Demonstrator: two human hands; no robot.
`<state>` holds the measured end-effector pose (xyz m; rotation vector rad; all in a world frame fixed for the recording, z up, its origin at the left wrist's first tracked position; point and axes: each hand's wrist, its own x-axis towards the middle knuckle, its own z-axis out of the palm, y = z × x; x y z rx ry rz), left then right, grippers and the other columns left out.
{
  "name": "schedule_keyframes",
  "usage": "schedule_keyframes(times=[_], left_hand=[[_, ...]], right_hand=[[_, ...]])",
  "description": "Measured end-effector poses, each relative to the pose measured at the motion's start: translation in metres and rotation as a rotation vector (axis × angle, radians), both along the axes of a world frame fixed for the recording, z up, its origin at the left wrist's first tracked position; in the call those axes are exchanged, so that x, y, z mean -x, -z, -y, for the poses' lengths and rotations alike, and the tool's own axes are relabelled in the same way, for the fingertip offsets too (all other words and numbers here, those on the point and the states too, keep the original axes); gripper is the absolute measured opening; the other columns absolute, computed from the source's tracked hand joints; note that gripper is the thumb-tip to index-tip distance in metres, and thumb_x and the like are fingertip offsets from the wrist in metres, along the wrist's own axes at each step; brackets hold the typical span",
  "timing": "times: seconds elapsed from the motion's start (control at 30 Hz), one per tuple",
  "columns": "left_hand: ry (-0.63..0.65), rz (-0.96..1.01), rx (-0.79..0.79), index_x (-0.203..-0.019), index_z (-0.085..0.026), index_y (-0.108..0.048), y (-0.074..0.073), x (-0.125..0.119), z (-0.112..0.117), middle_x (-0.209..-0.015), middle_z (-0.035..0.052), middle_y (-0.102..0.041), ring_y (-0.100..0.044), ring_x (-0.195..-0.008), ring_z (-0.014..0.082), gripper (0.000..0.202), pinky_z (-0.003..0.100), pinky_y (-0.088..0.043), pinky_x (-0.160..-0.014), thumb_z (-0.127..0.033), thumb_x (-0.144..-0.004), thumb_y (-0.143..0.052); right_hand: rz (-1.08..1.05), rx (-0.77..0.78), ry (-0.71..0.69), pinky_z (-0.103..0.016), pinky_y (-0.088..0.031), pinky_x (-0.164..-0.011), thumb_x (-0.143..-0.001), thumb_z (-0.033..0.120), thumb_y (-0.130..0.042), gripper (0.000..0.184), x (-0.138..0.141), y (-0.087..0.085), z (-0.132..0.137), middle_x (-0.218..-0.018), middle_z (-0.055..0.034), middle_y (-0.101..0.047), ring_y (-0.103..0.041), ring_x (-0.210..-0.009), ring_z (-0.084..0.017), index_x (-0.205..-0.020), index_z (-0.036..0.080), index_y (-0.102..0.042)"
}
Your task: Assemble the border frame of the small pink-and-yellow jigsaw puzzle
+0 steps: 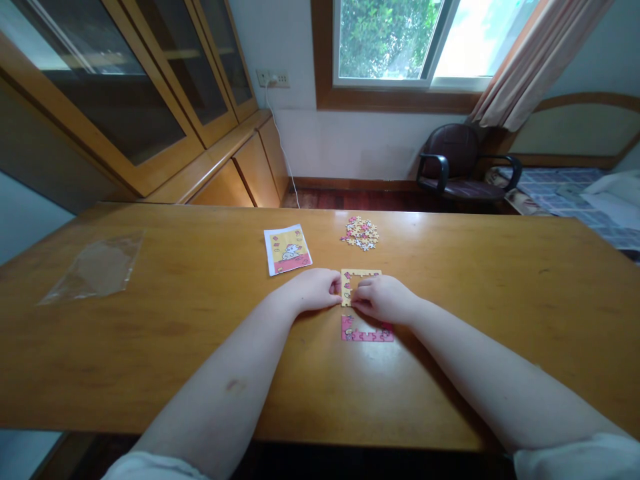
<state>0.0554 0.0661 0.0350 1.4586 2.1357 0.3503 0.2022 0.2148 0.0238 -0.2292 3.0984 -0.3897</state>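
Observation:
Partly joined jigsaw puzzle pieces lie flat on the wooden table in two sections. The yellow border section (pixel 347 283) forms the upper part, and a pink border section (pixel 367 337) sits just below, a small gap between them at the left. My left hand (pixel 317 289) has its fingers closed at the outer left edge of the yellow section. From the other side, my right hand (pixel 386 299) pinches near the lower end of that same left strip, its palm covering much of the yellow section's right side. The exact piece under the fingertips is hard to make out.
Beyond my hands, loose jigsaw pieces (pixel 361 233) lie in a pile. Left of the pile is a printed picture sheet (pixel 288 250). A clear plastic bag (pixel 97 267) rests at the table's far left. Behind the table (pixel 200 280) stands an office chair (pixel 455 163).

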Motion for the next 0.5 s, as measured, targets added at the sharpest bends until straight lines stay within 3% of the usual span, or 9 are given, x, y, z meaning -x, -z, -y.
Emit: schedule_keyframes(times=[0.5], left_hand=[[0.0,-0.031,0.005,-0.077,-0.023,-0.058,-0.0004,-0.0007,-0.0009,-0.082,-0.0022,-0.068,-0.059,-0.069,0.0149,0.009,0.024,-0.037,-0.055,-0.03,-0.071,-0.061]], right_hand=[[0.002,0.032,0.01,-0.026,-0.04,-0.066,-0.089,0.032,-0.055,0.022,-0.0009,0.0014,-0.0007,-0.085,-0.005,-0.07,-0.061,-0.074,-0.016,-0.089,0.021,-0.074]])
